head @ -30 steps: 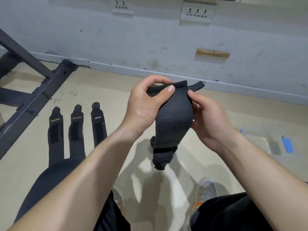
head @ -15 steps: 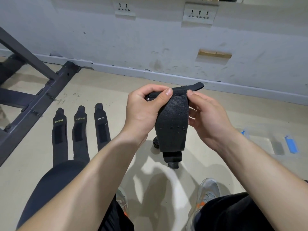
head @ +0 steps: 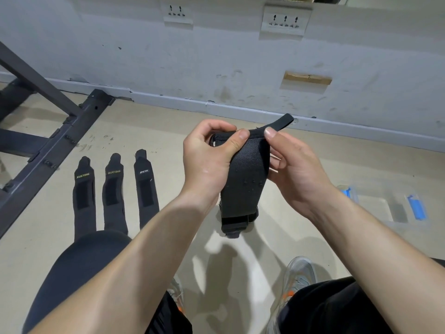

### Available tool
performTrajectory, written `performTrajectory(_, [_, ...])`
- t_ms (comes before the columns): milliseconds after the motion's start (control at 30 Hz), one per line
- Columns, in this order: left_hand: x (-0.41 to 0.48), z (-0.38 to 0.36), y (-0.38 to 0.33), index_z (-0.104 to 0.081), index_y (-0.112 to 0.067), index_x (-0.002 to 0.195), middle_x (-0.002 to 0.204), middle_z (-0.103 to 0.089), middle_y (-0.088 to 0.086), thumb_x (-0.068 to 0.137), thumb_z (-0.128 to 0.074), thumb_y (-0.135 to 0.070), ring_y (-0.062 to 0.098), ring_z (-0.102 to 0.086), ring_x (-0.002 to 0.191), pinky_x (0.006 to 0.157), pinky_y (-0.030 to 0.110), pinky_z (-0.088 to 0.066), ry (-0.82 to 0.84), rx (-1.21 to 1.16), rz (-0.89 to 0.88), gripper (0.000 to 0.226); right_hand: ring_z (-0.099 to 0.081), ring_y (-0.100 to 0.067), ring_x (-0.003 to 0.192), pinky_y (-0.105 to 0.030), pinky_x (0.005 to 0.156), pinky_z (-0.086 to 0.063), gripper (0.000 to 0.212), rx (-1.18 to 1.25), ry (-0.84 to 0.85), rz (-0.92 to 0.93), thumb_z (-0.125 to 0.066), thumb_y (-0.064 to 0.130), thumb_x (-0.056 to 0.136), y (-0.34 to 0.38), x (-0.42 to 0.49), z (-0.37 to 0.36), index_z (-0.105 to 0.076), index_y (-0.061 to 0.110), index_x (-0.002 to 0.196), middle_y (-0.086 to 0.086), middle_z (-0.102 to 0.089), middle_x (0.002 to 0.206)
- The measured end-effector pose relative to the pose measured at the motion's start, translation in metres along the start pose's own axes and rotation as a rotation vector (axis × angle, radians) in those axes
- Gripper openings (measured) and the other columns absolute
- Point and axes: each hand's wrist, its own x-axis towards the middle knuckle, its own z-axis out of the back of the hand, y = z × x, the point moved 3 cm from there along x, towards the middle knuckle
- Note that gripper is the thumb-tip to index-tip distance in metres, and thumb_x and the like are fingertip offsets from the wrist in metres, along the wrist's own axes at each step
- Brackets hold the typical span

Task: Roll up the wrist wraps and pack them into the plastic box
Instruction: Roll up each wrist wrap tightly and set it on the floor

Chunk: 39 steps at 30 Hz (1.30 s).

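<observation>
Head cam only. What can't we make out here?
Head view, how far the held wrap is rolled: the left hand and right hand cover its top end.
Lower ends of the three floor wraps: behind the left knee.
Plastic box contents: clear, faint, partly behind the right forearm.
Rightmost floor wrap label: too small to read.

Your left forearm (head: 134,261) and right forearm (head: 375,237) rise bare from the lower corners and converge at centre. Your left hand (head: 207,162) is held up with its back toward you, fingers curled over the top of the wrap (head: 245,182), and your left thumb (head: 237,143) is pressed along its near face. Your right hand (head: 296,169) stands just beside it, palm turned leftward. Your right thumb (head: 271,133) pinches the wrap's top edge, and the fingers are curled behind, tips hidden. The two thumb tips sit close but apart. Both wrists bend slightly inward.
</observation>
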Motion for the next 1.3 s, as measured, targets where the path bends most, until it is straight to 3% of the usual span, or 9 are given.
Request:
performTrajectory(167, [-0.001, -0.002, 0.001, -0.071, -0.018, 0.082, 0.076, -0.070, -0.010, 0.081, -0.085, -0.012, 0.008, -0.064, 0.076, 0.072, 0.025, -0.051, 0.050, 0.029, 0.054, 0.016, -0.071, -0.013, 0.081, -0.025, 0.072, -0.056, 0.012, 0.031, -0.027, 0.071, -0.067, 0.010, 0.094, 0.001, 0.001, 0.003, -0.070, 0.010, 0.106, 0.003, -0.074, 0.087])
performTrajectory(267, [0.002, -0.002, 0.001, -0.075, -0.015, 0.091, 0.083, -0.074, -0.004, 0.091, -0.076, -0.015, 0.011, -0.069, 0.078, 0.070, 0.029, -0.055, 0.149, 0.008, 0.175, 0.002, -0.069, -0.016, 0.085, -0.026, 0.076, -0.053, 0.010, 0.016, -0.061, 0.087, -0.066, 0.010, 0.095, 0.002, 0.005, 0.008, -0.071, 0.010, 0.104, -0.001, -0.073, 0.093])
performTrajectory(367, [0.005, -0.001, 0.002, -0.075, -0.008, 0.100, 0.087, -0.077, 0.002, 0.098, -0.067, -0.013, 0.012, -0.073, 0.078, 0.071, 0.024, -0.059, 0.228, -0.047, 0.310, 0.010, -0.068, -0.020, 0.085, -0.028, 0.078, -0.053, 0.007, 0.008, -0.094, 0.084, -0.066, 0.011, 0.096, 0.002, 0.007, 0.012, -0.070, 0.008, 0.101, -0.007, -0.072, 0.093])
performTrajectory(500, [0.004, 0.003, 0.005, -0.073, -0.005, 0.098, 0.083, -0.077, 0.004, 0.095, -0.068, -0.005, 0.013, -0.075, 0.076, 0.072, 0.023, -0.061, 0.218, -0.154, 0.430, 0.006, -0.068, -0.016, 0.076, -0.024, 0.070, -0.054, 0.006, -0.033, -0.093, 0.059, -0.065, 0.010, 0.097, -0.002, 0.006, 0.012, -0.070, 0.007, 0.097, -0.003, -0.073, 0.083])
performTrajectory(733, [0.005, 0.008, 0.001, -0.073, -0.006, 0.099, 0.079, -0.077, 0.002, 0.094, -0.071, -0.009, 0.012, -0.074, 0.073, 0.069, 0.022, -0.059, 0.255, -0.056, 0.372, 0.006, -0.067, -0.018, 0.076, -0.027, 0.071, -0.052, 0.009, -0.087, -0.117, 0.038, -0.067, 0.015, 0.097, -0.002, 0.007, 0.012, -0.071, 0.007, 0.095, -0.005, -0.073, 0.083])
performTrajectory(900, [0.011, 0.020, -0.002, -0.073, -0.022, 0.090, 0.066, -0.069, -0.002, 0.088, -0.079, -0.019, 0.015, -0.063, 0.061, 0.065, 0.033, -0.056, 0.244, 0.446, 0.078, 0.007, -0.066, -0.016, 0.074, -0.027, 0.069, -0.050, 0.012, -0.095, -0.211, 0.044, -0.067, 0.017, 0.098, 0.001, 0.011, 0.018, -0.070, 0.006, 0.093, -0.005, -0.072, 0.081])
performTrajectory(1067, [0.005, 0.015, -0.011, -0.064, -0.025, 0.096, 0.066, -0.069, 0.001, 0.089, -0.066, -0.017, 0.018, -0.061, 0.059, 0.054, 0.030, -0.047, 0.428, 0.390, 0.002, 0.011, -0.066, -0.011, 0.066, -0.021, 0.062, -0.051, 0.012, -0.130, -0.228, 0.065, -0.067, 0.014, 0.098, 0.000, 0.013, 0.019, -0.068, 0.003, 0.102, 0.002, -0.072, 0.073])
performTrajectory(1200, [0.008, 0.019, -0.015, -0.074, -0.012, 0.094, 0.078, -0.073, 0.010, 0.078, -0.052, -0.013, 0.022, -0.063, 0.068, 0.054, 0.027, -0.048, 0.574, 0.245, 0.122, 0.027, -0.067, -0.012, 0.065, -0.020, 0.060, -0.052, 0.011, -0.149, -0.220, 0.064, -0.066, 0.013, 0.099, 0.001, 0.012, 0.020, -0.068, 0.003, 0.101, 0.001, -0.073, 0.073])
performTrajectory(1300, [0.012, 0.025, -0.017, -0.074, -0.011, 0.101, 0.087, -0.076, 0.015, 0.078, -0.055, -0.008, 0.021, -0.068, 0.073, 0.059, 0.025, -0.051, 0.651, 0.212, 0.175, 0.031, -0.067, -0.011, 0.063, -0.020, 0.059, -0.051, 0.009, -0.146, -0.207, 0.060, -0.066, 0.013, 0.099, 0.003, 0.011, 0.020, -0.068, 0.004, 0.098, 0.003, -0.073, 0.070])
